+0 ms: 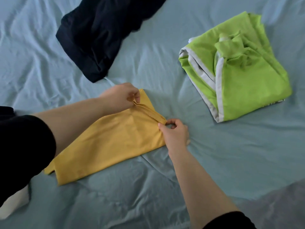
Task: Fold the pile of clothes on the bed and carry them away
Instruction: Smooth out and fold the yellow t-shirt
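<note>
The yellow garment [112, 142] is laid flat on the light blue bed sheet [148, 195], folded into a long narrow panel that is angled from the lower left up to the centre of the view. Its ribbed neckband [148, 113] is located at the upper end of the panel. The far end of the neckband is pinched between thumb and fingertips of the left hand [122, 96], the fingers being curled closely on the fabric. The near end of the neckband is pinched by the thumb and forefinger of the right hand [175, 134], the remaining fingers being curled loosely and resting on the sheet just beside the yellow garment's right edge. A dark navy garment [92, 38] is spread unfolded beyond the yellow garment, above and to its left, apart from it. A green garment [239, 76] with pale grey trim is placed well to the right of the yellow garment, gathered into a rough folded bundle. A white item [14, 204] is partly seen to the lower left of the yellow garment; its nature cannot be determined.
</note>
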The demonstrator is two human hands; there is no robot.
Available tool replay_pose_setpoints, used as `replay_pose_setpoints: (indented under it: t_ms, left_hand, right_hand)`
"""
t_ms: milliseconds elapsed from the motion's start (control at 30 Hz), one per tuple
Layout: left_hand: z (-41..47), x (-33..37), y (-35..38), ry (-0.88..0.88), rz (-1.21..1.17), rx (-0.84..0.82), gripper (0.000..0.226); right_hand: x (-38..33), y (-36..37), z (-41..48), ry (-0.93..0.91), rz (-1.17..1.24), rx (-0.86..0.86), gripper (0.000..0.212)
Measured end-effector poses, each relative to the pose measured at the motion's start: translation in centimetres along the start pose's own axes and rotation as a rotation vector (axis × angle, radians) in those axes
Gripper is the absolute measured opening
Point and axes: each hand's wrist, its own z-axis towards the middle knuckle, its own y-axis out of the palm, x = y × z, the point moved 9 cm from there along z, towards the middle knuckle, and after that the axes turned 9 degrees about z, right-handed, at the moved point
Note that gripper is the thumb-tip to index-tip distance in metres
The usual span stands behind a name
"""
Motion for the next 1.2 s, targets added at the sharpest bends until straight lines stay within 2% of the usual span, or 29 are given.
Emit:
replay_pose_setpoints:
  t_ms: [133, 200, 333, 533, 600, 767, 833, 933, 1033, 1100, 1200]
  left_hand:
    - [0.0, -0.8, 1.0, 0.007, 0.073, 0.015, 0.025]
    - [0.1, -1.0, 1.4, -0.051, 0.041, 0.007, 0.028]
    - [0.2, -0.8, 2.0, -0.211, 0.052, 0.058, 0.038]
    - [-0.1, -1.1, 1.9, -0.386, -0.075, 0.105, 0.026]
    - [-0.5, -0.6, 2.3, -0.395, -0.038, 0.1, 0.033]
    - [-1.7, 0.6, 4.2, -0.346, 0.161, 0.151, 0.085]
    - [-2.0, 0.7, 4.8, -0.328, 0.178, 0.174, 0.099]
    - [-2.6, 0.8, 6.0, -0.296, 0.178, 0.124, 0.117]
    - [-4.4, 0.6, 7.1, -0.25, 0.106, 0.108, 0.118]
    - [-6.7, -0.6, 7.2, -0.277, -0.012, 0.178, 0.107]
    - [-11.8, -3.8, 7.8, -0.414, -0.239, 0.291, 0.084]
  right_hand:
    - [-2.6, 0.1, -1.0, -0.299, -0.143, 0.003, 0.024]
    - [-3.4, 0.6, -1.1, -0.39, -0.203, -0.05, 0.024]
    - [-4.5, 0.5, -1.4, -0.565, -0.311, -0.116, 0.012]
    - [-5.7, 0.0, -4.4, -1.042, -0.601, -0.149, 0.012]
    - [-5.3, 0.1, -5.1, -1.121, -0.7, -0.182, 0.017]
    - [-4.2, 1.1, -5.7, -1.209, -0.905, -0.306, 0.025]
    - [-3.8, 0.7, -5.4, -1.208, -0.979, -0.315, 0.024]
    - [-3.4, -0.5, -5.3, -1.168, -1.05, -0.289, 0.032]
    - [-4.8, -1.0, -6.3, -1.115, -0.905, -0.272, 0.031]
    - [-6.2, 0.4, -7.7, -1.101, -0.827, -0.305, 0.032]
    - [-7.3, 4.9, -10.1, -1.059, -0.816, -0.408, 0.029]
